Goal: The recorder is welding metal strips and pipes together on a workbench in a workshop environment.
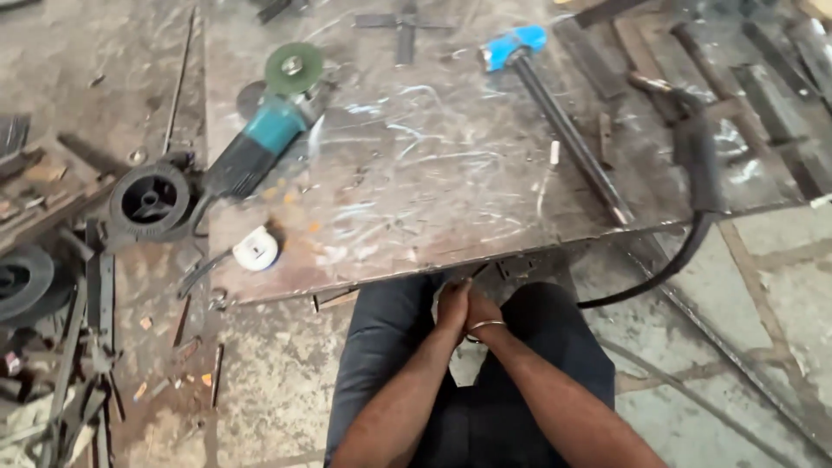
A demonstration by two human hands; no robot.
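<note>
**Hands clasped at the edge of the scratched steel plate**

We see both forearms come together between the knees, just below the near edge of the large scratched grey steel plate (416,191) that serves as the surface. The left hand (452,305) and the right hand (482,314) are pressed against each other, fingers folded in; neither holds a tool. A thin metal bangle (485,327) sits on the right wrist. We judge this a resting pose: the hands sit clear of everything on the plate, touching only each other.

The tools lie where they can be picked up from this seat. The teal-bodied angle grinder with a green disc (277,113) lies on its side at the plate's left corner, disc turned up and away from the legs, its black cable trailing off the edge towards a black round wire spool (152,199) on the floor. A small white round tape-like object (256,249) lies near the plate's left front corner.

A long dark steel rod with a blue head (555,113) lies slantwise across the right half, its lower end close to the near edge. Further right, a black welding torch with its thick hose (698,165) rests on the plate, the hose dropping over the edge and curving along the floor towards the right knee. Dark metal scrap (69,381) is heaped on the floor at far left.
</note>
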